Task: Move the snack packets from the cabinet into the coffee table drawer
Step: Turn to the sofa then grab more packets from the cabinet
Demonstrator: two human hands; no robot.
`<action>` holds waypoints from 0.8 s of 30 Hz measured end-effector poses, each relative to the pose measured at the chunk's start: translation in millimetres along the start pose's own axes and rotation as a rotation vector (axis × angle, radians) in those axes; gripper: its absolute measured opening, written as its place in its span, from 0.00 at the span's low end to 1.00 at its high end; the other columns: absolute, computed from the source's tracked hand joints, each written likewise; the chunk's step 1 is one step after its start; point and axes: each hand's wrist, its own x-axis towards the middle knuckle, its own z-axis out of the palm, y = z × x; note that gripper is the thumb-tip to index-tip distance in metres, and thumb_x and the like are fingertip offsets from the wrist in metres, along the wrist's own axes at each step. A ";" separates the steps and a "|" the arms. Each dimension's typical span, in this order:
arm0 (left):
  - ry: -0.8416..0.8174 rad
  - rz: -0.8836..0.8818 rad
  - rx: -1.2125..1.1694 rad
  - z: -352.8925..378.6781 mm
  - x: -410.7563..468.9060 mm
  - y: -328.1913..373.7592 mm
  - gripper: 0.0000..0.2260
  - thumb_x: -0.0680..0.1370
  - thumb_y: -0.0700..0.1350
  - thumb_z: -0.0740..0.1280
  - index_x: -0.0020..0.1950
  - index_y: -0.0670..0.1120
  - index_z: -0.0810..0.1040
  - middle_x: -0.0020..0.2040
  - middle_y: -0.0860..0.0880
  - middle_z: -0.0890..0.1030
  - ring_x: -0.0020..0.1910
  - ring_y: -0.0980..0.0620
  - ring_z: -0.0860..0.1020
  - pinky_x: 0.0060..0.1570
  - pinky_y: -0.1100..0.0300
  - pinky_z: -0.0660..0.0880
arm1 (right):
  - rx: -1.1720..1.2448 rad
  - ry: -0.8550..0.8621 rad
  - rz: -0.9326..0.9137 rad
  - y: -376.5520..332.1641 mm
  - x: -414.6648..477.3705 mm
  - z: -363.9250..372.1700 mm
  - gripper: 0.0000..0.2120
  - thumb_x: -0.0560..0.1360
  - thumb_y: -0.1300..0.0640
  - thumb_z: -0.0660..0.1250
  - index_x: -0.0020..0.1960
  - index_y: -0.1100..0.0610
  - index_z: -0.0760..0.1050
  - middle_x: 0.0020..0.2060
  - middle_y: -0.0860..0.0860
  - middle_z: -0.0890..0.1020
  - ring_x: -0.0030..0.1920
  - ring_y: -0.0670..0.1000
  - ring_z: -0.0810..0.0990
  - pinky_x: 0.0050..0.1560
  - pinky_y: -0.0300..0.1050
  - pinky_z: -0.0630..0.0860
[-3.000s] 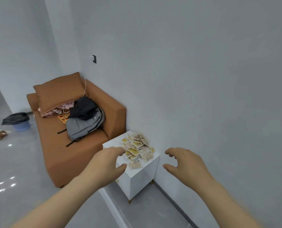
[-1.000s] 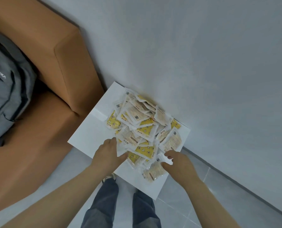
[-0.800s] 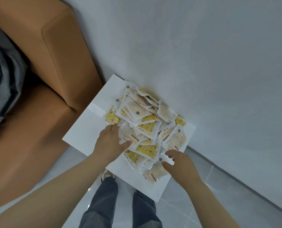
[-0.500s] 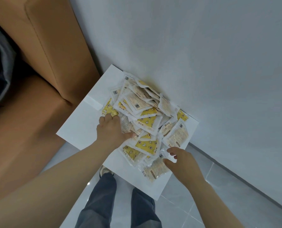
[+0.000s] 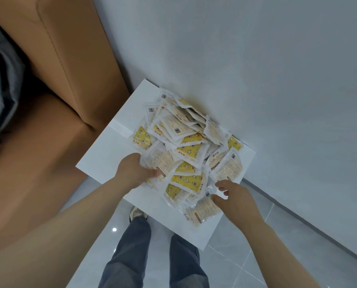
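Note:
A heap of several yellow-and-white snack packets lies on the white top of a small cabinet set against the wall. My left hand is at the heap's near left side, fingers closed around a pale packet with the thumb on top. My right hand is at the near right edge, thumb and fingers pinching the corner of a clear-edged packet; another pale packet lies partly under it. No coffee table drawer is in view.
An orange-brown sofa stands directly left of the cabinet, with a grey backpack on its seat. A grey wall rises behind the cabinet. My legs in blue jeans stand on glossy grey floor tiles.
I walked up to the cabinet and now look down on it. My left hand slid back from the heap's middle and closed on a pale packet. My right hand pinched a packet corner.

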 end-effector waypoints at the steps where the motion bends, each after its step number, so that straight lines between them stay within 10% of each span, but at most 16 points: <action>1: -0.004 -0.001 0.005 -1.6 -2.0 -2.8 0.19 0.67 0.49 0.78 0.53 0.44 0.77 0.49 0.48 0.80 0.43 0.51 0.77 0.35 0.64 0.72 | 0.006 0.000 -0.005 -2.3 0.5 0.9 0.18 0.75 0.48 0.67 0.64 0.48 0.72 0.58 0.46 0.78 0.57 0.48 0.76 0.56 0.44 0.74; 10: -0.124 -0.006 -0.022 -15.0 -9.8 -23.4 0.20 0.68 0.48 0.77 0.57 0.46 0.78 0.54 0.47 0.81 0.52 0.47 0.79 0.54 0.53 0.78 | -0.198 0.100 -0.261 -29.9 -1.8 26.1 0.29 0.74 0.48 0.68 0.71 0.49 0.62 0.67 0.47 0.68 0.65 0.49 0.70 0.59 0.44 0.73; 17: -0.037 -0.031 -0.009 -31.7 -24.3 -47.9 0.14 0.69 0.43 0.76 0.51 0.44 0.76 0.48 0.47 0.80 0.45 0.50 0.78 0.39 0.61 0.75 | -0.322 0.261 -0.493 -47.0 0.1 54.4 0.31 0.63 0.52 0.78 0.63 0.57 0.73 0.59 0.54 0.77 0.59 0.55 0.77 0.56 0.51 0.79; 24: 0.059 -0.022 0.200 -35.4 -31.5 -66.2 0.14 0.71 0.42 0.72 0.50 0.40 0.71 0.43 0.47 0.77 0.39 0.52 0.75 0.34 0.56 0.75 | -0.476 0.088 -0.408 -57.7 14.6 74.3 0.55 0.65 0.36 0.72 0.77 0.58 0.46 0.76 0.56 0.53 0.76 0.59 0.50 0.74 0.57 0.42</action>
